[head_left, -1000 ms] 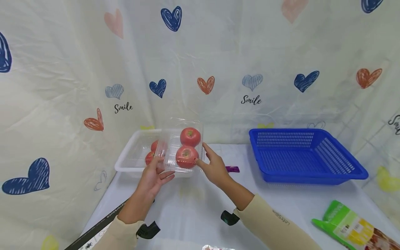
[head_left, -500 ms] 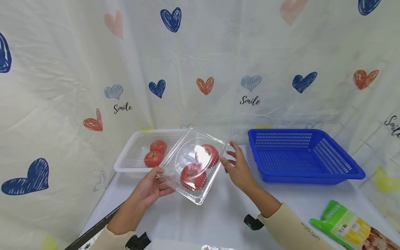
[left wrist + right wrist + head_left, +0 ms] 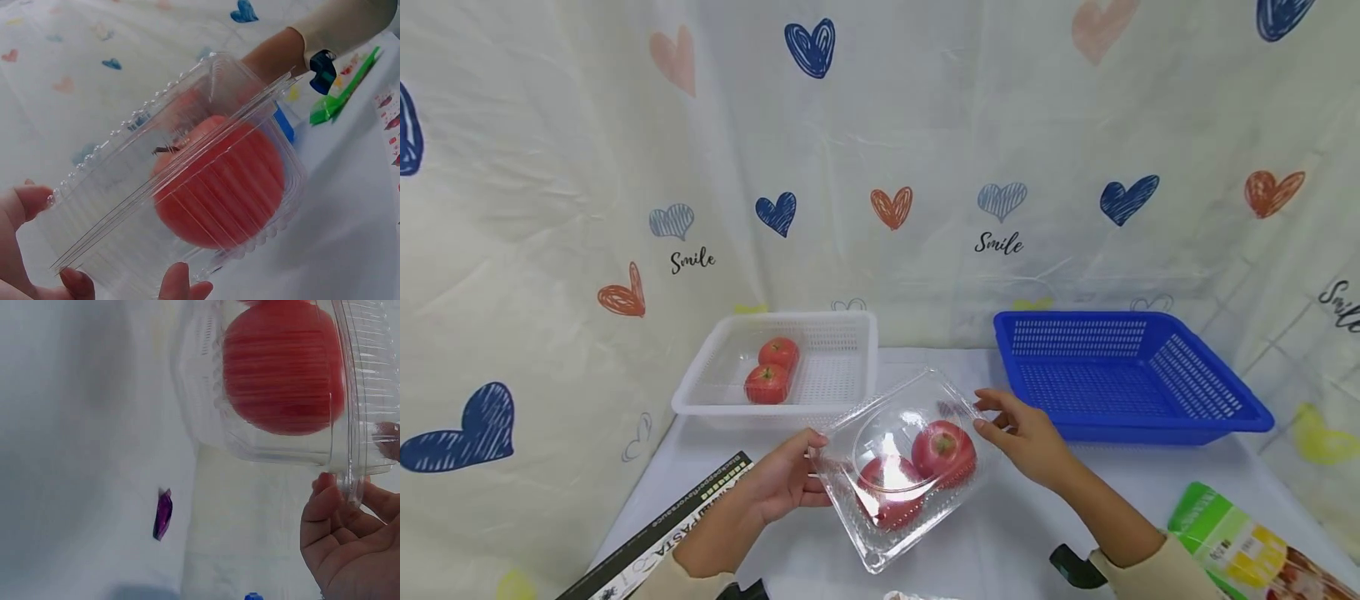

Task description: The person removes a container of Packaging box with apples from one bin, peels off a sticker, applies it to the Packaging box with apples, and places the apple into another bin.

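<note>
A lidded clear plastic clamshell (image 3: pixel 868 446) with two red apples (image 3: pixel 943 450) in it is held up over the table, tilted. My left hand (image 3: pixel 782 479) grips its left side, thumb at the lid edge and other fingers beneath. In the left wrist view one apple (image 3: pixel 219 181) with a brown stem shows through the ribbed wall. My right hand (image 3: pixel 1026 437) is at the opposite side; in the right wrist view its fingertips (image 3: pixel 325 490) pinch the clamshell's rim at a corner. Behind, a similar pack of two apples (image 3: pixel 767 383) sits in the white basket (image 3: pixel 775 410).
A blue basket (image 3: pixel 1135 433) stands at the back right. At the front right lies a green and brown food bag (image 3: pixel 1240 542). A long black and white pasta box (image 3: pixel 670 525) lies along the left edge. A small purple wrapper (image 3: pixel 163 514) rests on the table.
Both hands have brought the clamshell from in front of the white basket toward me and to the right, turning and tilting it. The second apple pack is now fully uncovered.
</note>
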Motion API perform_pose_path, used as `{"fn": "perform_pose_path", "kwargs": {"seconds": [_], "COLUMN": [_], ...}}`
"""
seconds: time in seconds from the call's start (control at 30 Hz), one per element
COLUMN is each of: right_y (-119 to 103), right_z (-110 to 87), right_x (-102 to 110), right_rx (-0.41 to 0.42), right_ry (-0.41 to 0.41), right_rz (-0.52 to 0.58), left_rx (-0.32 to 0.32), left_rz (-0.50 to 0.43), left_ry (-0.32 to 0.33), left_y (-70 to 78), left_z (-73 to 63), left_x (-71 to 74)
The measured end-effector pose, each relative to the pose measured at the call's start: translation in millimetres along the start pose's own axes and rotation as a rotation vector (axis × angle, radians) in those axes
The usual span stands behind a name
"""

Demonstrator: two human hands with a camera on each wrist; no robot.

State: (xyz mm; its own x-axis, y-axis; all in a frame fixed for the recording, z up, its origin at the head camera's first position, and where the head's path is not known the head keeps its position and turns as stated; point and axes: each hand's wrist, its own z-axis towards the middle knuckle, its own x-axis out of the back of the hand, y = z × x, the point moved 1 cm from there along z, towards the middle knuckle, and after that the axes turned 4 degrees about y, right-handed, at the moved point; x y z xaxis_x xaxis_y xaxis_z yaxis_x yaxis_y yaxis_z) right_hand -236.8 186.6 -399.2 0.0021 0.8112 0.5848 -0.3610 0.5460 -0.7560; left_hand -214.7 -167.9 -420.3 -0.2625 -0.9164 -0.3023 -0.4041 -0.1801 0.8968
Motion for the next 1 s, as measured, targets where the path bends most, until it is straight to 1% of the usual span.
{"fn": "perform_pose_path", "kwargs": {"seconds": [0.13, 0.2, 0.3, 0.4, 0.5, 0.67, 0.77, 0.9, 1.0], "right_y": [4.4, 7.2, 12.0, 19.0, 27.6, 40.6, 44.9, 48.0, 49.9], "right_z": [-14.1, -19.7, -27.1, -33.6, -39.8, -49.4, -53.9, -57.1, -57.7], "right_x": [9.0, 11.1, 11.7, 10.1, 6.9, 0.9, 0.0, 2.1, 3.9], "right_rx": [-0.046, -0.076, -0.107, -0.139, -0.180, -0.228, -0.252, -0.287, -0.306], "right_ry": [-0.054, -0.078, -0.098, -0.092, -0.082, -0.079, -0.080, -0.073, -0.062], "right_rz": [0.000, 0.007, 0.030, 0.067, 0.102, 0.145, 0.155, 0.138, 0.133], "left_rx": [0.024, 0.032, 0.012, -0.022, -0.053, -0.075, -0.086, -0.100, -0.096], "left_rz": [0.013, 0.003, -0.027, -0.071, -0.097, -0.099, -0.089, -0.072, -0.061], "left_ry": [-0.032, -0.036, -0.033, -0.028, -0.008, 0.033, 0.024, -0.001, 0.008], "left_y": [-5.0, -7.1, -10.7, -15.2, -21.1, -31.3, -36.6, -40.2, -40.3], "left_z": [8.1, 11.4, 15.3, 19.9, 26.9, 38.4, 42.8, 48.0, 52.1], "left_x": [-4.7, -6.5, -8.8, -12.5, -17.3, -23.5, -25.5, -27.7, -29.8]}}
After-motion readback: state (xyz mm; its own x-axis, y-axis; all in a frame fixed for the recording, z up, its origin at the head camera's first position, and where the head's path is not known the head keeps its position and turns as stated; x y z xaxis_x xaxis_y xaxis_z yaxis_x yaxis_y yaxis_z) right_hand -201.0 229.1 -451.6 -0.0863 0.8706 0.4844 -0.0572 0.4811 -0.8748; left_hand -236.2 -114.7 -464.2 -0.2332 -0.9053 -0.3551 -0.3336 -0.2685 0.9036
